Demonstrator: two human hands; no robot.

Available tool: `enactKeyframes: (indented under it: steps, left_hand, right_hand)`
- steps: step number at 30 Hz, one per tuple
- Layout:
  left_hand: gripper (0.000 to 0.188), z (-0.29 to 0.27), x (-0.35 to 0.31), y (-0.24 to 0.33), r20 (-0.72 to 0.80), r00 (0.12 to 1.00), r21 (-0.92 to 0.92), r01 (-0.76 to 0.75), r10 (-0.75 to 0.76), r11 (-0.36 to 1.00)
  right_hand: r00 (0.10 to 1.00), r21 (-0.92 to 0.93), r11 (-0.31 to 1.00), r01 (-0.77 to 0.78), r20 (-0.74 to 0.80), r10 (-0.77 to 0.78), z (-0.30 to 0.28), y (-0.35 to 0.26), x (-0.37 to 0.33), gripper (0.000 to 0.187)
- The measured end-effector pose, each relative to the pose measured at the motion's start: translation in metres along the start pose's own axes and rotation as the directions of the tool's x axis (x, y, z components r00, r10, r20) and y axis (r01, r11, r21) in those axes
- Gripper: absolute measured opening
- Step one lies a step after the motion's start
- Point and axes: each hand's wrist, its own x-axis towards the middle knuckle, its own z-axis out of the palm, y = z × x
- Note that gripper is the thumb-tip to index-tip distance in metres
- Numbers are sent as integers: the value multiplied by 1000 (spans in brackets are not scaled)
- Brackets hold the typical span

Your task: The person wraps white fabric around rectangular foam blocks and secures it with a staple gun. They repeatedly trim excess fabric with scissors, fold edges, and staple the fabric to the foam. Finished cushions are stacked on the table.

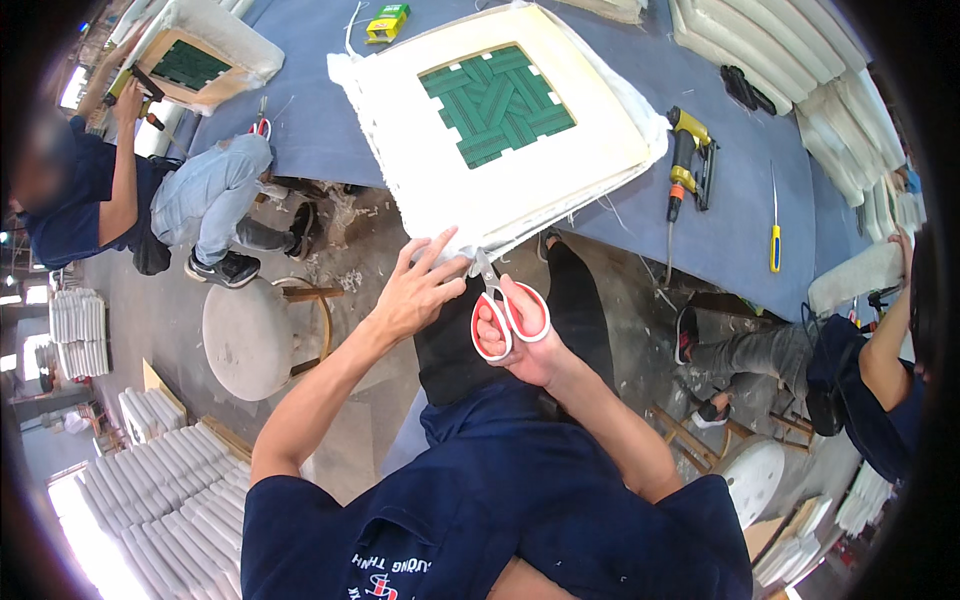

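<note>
A square seat cushion (pixel 420 185) lies underside up on the blue table, its pale frame set around a window of woven green webbing (pixel 495 105). White padding wraps its edges. My right hand (pixel 530 345) grips red-and-white scissors (pixel 490 285) by the handle loops, blades pointing at the cushion's near corner. There my left hand (pixel 415 290) rests with its fingers at the padding edge, touching the fabric beside the blade tips. Whether it pinches the cloth is hard to see. Loose white scraps hang by the blades.
On the blue table (pixel 740 230) lie a yellow-black staple gun (pixel 690 155) with a hose, a screwdriver (pixel 775 235), black gloves (pixel 748 90) and a green-yellow box (pixel 388 22). Stacked white cushions (pixel 770 40) stand at right. Co-workers sit left and right; a round stool (pixel 245 340) is at left.
</note>
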Motion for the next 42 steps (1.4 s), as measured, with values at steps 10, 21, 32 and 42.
enactKeyframes:
  steps: [10,21,32,42]
  left_hand:
    - [21,17,-9,17,-10,971,-84,239,-241,967]
    - [13,10,-6,15,43,970,-119,243,-240,963]
    - [11,10,-6,15,95,967,-140,249,-237,958]
    - [10,-25,44,18,168,949,-93,283,-265,955]
  right_hand:
    - [968,191,970,-148,228,103,-5,28,-1,69]
    - [992,278,958,-72,121,39,11,39,14,67]
    - [996,402,914,-60,79,31,7,48,39,65]
    - [981,314,948,52,-195,10,4,46,37,53]
